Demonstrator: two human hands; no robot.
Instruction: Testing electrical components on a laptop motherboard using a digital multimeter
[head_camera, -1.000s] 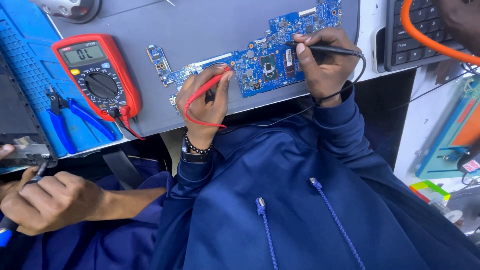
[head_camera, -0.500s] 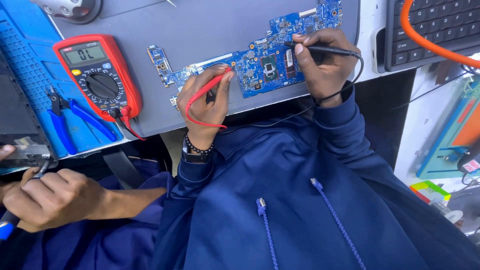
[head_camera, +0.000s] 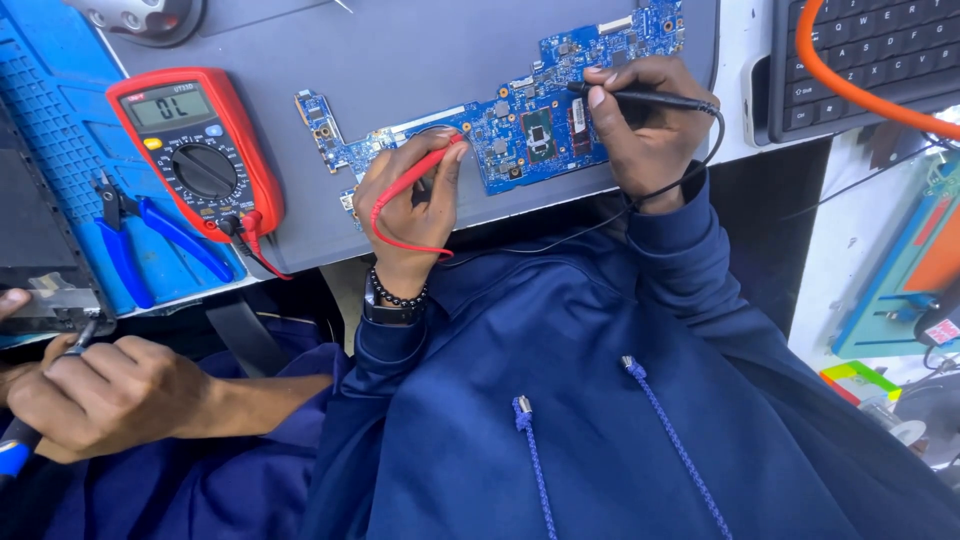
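Left hand (head_camera: 410, 195) pinched red probe (head_camera: 415, 180) on blue circuit board (head_camera: 520, 130); right hand (head_camera: 645, 125) held black probe (head_camera: 640, 97) at 1 o'clock. Red multimeter (head_camera: 195, 150) sat at 10 o'clock.

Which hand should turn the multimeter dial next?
Left, probably. The left hand, holding the red probe, sits closest to the multimeter, which lies left of the circuit board. The right hand holds the black probe on the board's far side and would have to cross over.

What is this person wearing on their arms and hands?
The left sleeve and right sleeve are dark blue hoodie fabric. The left hand is bare, with a black watch and a dark bead bracelet at the wrist. The right hand is bare too, without gloves.
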